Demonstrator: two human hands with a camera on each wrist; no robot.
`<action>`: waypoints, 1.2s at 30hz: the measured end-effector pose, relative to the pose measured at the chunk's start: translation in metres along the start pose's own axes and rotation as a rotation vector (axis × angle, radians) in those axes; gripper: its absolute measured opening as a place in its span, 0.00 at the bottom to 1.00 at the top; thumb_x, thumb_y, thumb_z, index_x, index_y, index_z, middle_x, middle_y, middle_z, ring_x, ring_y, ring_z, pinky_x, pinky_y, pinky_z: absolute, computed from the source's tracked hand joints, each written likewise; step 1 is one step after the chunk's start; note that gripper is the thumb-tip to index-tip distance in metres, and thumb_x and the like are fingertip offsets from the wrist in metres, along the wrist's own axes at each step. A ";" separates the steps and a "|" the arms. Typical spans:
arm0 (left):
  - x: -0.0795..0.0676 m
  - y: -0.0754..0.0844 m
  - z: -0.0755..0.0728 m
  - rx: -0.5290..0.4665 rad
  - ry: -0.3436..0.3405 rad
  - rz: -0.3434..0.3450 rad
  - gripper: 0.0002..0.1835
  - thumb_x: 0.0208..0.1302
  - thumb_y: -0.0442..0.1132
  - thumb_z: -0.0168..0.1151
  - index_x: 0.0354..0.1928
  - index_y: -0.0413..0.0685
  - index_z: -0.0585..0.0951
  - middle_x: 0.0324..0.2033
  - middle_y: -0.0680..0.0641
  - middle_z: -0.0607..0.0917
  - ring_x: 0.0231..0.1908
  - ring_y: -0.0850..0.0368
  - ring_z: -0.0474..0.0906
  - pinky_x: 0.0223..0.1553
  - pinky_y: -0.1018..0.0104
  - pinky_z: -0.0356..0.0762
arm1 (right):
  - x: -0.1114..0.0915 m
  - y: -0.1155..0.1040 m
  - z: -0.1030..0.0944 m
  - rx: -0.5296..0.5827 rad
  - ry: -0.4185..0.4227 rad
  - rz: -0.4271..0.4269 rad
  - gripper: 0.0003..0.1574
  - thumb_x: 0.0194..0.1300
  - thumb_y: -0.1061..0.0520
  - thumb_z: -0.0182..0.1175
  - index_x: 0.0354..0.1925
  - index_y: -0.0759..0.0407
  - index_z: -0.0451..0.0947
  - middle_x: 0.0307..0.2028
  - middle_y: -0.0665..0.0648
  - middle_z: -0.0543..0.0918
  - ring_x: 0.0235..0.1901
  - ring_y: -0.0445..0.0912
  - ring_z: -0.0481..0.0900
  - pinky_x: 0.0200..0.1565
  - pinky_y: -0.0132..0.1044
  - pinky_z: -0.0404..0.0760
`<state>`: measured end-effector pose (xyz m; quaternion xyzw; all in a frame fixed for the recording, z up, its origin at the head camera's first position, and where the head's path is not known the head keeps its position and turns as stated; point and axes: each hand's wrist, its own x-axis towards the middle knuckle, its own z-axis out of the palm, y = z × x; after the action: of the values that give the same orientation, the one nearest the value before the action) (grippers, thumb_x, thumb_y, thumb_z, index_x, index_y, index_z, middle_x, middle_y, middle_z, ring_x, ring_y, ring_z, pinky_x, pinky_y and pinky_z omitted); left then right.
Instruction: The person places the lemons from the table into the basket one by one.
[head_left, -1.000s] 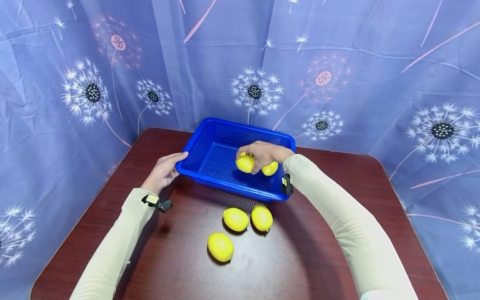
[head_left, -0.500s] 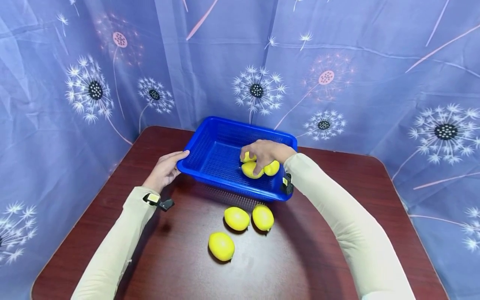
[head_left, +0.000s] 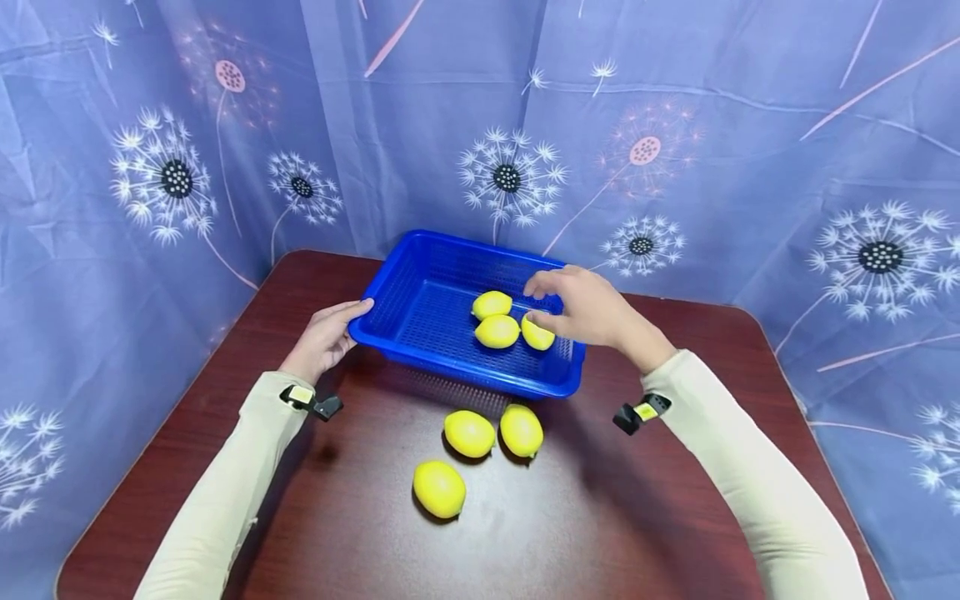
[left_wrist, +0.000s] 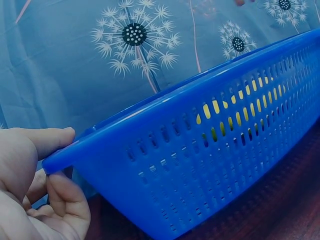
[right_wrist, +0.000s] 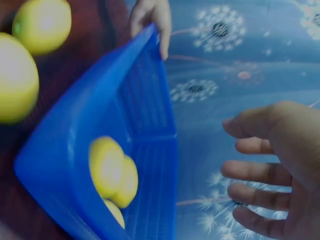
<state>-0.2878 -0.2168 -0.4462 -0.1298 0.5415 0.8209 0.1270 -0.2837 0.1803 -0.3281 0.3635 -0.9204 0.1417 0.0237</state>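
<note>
Behind everything, a blue curtain (head_left: 390, 125) printed with dandelion heads; in front of it, a dark red-brown table (head_left: 615, 500) with rounded far corners. Looks, taken whole, like a loading job, about half done and caught between pieces (a judgement, from an even split inside and out); calls next, most likely, for a low reach to the near part of the table, a curl round one more piece and a lift over the rim. Next down in size, a blue basket (head_left: 435, 312) toward the far edge of the table, set askew, slotted in the walls, loaded at the right end and bare on the left part of its floor. Then, at its near left corner, the left hand (head_left: 322, 340), thumb on top of the rim and fingers bent beneath, gripping just that corner (hard to tell about any lift there). Over the right end, the right hand (head_left: 588, 307), fingers apart and slightly bent, thumb well away from them, with nothing in hold; clear of the load, to judge by the right wrist view. Smallest, inside the basket: a back lemon (head_left: 492, 305), a middle lemon (head_left: 497, 332) just in front, and a right lemon (head_left: 537, 337) partly hidden behind the thumb. Outside, on the table before the basket: a left lemon (head_left: 470, 434) and an upright lemon (head_left: 521, 432) side by side, plus a nearest lemon (head_left: 439, 489).
</note>
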 end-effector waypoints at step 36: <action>-0.002 -0.002 0.002 -0.013 0.000 0.000 0.02 0.71 0.38 0.66 0.40 0.51 0.86 0.33 0.52 0.90 0.33 0.61 0.88 0.39 0.70 0.86 | -0.124 -0.058 0.123 -0.033 0.185 0.239 0.36 0.54 0.29 0.72 0.52 0.49 0.83 0.33 0.49 0.86 0.31 0.44 0.82 0.25 0.39 0.79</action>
<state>-0.2850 -0.2141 -0.4468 -0.1308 0.5361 0.8244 0.1262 -0.1457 0.1881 -0.4497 0.2364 -0.9532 0.1613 0.0973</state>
